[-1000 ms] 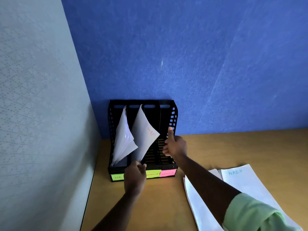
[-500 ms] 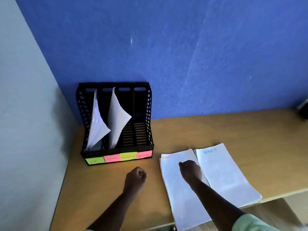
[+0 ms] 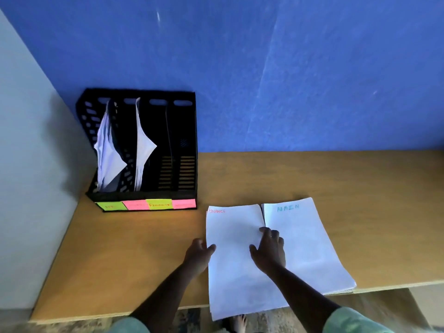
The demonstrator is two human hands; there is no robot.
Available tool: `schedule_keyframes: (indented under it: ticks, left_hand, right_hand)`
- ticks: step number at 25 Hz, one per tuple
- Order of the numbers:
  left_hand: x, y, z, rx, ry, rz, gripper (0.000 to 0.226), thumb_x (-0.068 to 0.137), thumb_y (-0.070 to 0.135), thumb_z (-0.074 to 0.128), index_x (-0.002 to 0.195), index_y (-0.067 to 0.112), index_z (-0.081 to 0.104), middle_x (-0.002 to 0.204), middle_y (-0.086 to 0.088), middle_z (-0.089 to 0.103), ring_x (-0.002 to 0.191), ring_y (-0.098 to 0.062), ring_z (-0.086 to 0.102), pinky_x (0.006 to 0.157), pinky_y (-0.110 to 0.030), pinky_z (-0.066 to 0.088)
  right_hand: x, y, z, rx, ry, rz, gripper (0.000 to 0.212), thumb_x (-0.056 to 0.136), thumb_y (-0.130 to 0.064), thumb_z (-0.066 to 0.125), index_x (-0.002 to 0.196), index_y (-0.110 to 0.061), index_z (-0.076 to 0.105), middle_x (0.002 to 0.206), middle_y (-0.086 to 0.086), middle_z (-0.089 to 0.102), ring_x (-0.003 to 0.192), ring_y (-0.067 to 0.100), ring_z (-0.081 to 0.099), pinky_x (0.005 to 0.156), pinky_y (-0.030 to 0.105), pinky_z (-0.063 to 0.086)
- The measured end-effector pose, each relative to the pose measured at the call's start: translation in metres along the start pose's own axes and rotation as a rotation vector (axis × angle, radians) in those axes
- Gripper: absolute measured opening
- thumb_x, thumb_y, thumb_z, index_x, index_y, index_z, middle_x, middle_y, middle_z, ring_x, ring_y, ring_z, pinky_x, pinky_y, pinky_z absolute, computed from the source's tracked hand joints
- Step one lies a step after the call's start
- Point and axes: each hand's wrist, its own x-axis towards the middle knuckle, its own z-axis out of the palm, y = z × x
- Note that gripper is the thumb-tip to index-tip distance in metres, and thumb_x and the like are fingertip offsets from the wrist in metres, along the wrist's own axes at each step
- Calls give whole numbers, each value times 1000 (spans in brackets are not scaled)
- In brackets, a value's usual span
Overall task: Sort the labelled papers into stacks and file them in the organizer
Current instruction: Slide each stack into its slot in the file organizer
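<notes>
Both hands, left (image 3: 199, 254) and right (image 3: 270, 248), rest spread and holding nothing on the FINANCE stack (image 3: 236, 265) at the desk's (image 3: 144, 248) front edge, apparently to gather it

Wooden desk (image 3: 336, 188), blue wall (image 3: 264, 68), pale side panel (image 3: 31, 140), patterned floor (image 3: 187, 318) below

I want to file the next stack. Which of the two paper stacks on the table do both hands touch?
The stack labelled FINANCE, the one nearer the organizer: left hand at its left edge, right hand on top. The ADMIN stack lies beside it.
</notes>
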Motion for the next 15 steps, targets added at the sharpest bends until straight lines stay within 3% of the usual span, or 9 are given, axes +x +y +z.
schedule_keyframes:
  ticks: [4, 7, 12, 15]
  left_hand:
    - [-10, 18, 20, -133, 57, -59, 49, 87, 38, 65, 124, 11, 47, 115, 0, 61, 101, -21, 61, 78, -30, 47]
    - [-14, 23, 31, -82, 141, -58, 49, 93, 22, 60, 133, 5, 36, 123, -9, 53, 110, -28, 55, 84, -29, 40]
    - [-33, 25, 28, -197, 213, -19, 32, 91, 3, 45, 122, 7, 43, 98, -8, 57, 75, -22, 55, 55, -26, 42]
    - [-34, 31, 7, -314, 248, 87, 31, 90, 3, 50, 119, 13, 46, 103, -11, 62, 83, -23, 63, 62, -31, 50]
  right_hand:
    - [-1, 10, 10, -45, -16, -98, 59, 85, -36, 68, 137, -26, 43, 139, 2, 43, 129, 28, 43, 97, 42, 53]
    - [2, 17, 10, -56, -52, -158, 59, 85, -38, 69, 137, -27, 44, 139, 1, 43, 129, 27, 43, 96, 42, 55]
    - [6, 21, -7, 49, -83, -196, 63, 88, -36, 67, 143, -24, 40, 141, 4, 41, 130, 30, 44, 95, 42, 51]
    - [13, 12, -18, 200, -42, -138, 75, 82, -45, 73, 144, -18, 39, 137, 5, 46, 127, 30, 48, 98, 43, 50]
